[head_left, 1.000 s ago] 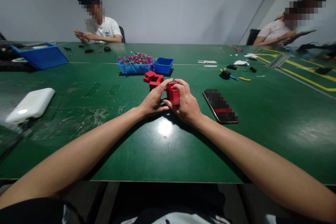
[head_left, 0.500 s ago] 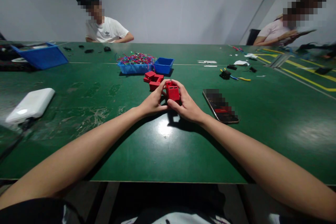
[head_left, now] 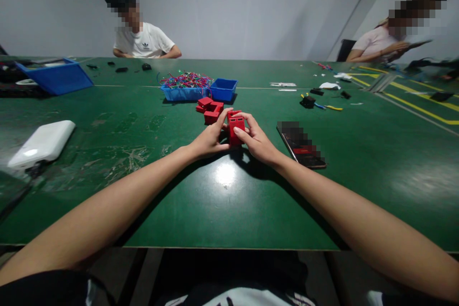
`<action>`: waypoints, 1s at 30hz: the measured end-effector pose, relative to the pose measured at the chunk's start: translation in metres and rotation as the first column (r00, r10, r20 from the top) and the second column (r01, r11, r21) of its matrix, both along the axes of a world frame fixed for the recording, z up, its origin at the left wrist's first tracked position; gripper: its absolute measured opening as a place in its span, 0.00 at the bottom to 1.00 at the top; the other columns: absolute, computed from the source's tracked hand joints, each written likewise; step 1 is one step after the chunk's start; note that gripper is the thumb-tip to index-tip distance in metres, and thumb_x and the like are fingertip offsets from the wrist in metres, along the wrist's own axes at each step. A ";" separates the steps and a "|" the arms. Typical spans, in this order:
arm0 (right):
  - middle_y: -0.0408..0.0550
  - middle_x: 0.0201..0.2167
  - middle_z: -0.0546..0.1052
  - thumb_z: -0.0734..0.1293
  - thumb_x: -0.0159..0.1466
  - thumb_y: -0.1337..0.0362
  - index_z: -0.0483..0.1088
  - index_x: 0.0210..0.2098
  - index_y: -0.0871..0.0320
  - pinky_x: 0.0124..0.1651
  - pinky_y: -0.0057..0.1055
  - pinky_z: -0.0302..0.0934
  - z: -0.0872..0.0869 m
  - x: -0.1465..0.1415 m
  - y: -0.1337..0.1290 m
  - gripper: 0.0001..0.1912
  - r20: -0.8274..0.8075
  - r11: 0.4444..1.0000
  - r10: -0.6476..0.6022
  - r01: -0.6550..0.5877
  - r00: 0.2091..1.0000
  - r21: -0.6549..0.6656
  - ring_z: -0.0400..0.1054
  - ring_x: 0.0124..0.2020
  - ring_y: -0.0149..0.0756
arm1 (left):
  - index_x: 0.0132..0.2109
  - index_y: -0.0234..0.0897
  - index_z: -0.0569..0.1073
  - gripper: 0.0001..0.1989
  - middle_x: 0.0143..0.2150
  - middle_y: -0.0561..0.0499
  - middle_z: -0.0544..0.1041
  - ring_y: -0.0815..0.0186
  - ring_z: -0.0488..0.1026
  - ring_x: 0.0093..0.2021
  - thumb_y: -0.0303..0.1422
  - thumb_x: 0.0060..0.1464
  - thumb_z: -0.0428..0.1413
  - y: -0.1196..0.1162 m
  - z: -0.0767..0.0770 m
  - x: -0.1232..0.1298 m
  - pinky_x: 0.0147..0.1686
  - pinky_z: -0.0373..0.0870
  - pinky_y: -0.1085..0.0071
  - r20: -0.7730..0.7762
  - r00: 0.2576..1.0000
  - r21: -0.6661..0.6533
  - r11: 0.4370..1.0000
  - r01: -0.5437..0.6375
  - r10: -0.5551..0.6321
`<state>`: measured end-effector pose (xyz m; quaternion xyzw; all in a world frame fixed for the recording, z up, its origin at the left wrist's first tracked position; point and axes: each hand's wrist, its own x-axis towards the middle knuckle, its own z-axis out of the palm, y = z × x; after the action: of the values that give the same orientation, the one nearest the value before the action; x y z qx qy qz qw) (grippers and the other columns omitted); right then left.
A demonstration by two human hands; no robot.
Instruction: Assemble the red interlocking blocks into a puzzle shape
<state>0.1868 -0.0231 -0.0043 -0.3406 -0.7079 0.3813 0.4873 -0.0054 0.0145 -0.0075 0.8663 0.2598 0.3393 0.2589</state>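
Observation:
A small red box-shaped part [head_left: 235, 135] with slots in its top is held between my two hands, above the green table [head_left: 201, 210]. My left hand [head_left: 214, 137] grips its left side, fingers at the top and thumb low. From the right, my right hand [head_left: 256, 139] holds it, with the thumb across the face towards me and the index finger over the upper edge. Just behind my left hand lie several red parts [head_left: 212, 116]. Beyond them stand a blue bin full of coloured wires [head_left: 184, 94] and a smaller blue bin [head_left: 224, 90].
A phone [head_left: 299, 146] lies right of my right hand. A white device [head_left: 43, 142] with a black cable is at the left, a tilted blue bin [head_left: 59, 78] behind it. A black part with wires [head_left: 307, 101] lies back right. Two people sit across the table.
My right hand has shifted slightly, its thumb now higher on the red part's face and its index finger raised over the top. The red part stands a little more upright. My left hand is nearly unchanged.

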 end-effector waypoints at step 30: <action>0.47 0.55 0.74 0.73 0.59 0.53 0.72 0.52 0.49 0.51 0.37 0.72 0.009 -0.005 -0.005 0.22 -0.167 0.986 0.032 -0.058 0.985 -0.154 0.73 0.48 0.37 | 0.49 0.38 0.67 0.28 0.43 0.50 0.79 0.64 0.78 0.42 0.48 0.47 0.66 -0.010 0.016 0.021 0.43 0.74 0.68 0.390 0.871 -0.548 0.835 -0.041 0.299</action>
<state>0.1818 -0.0276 0.0049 -0.3295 -0.6404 0.4739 0.5067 0.0155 0.0042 0.0081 0.6294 0.3514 0.4731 0.5065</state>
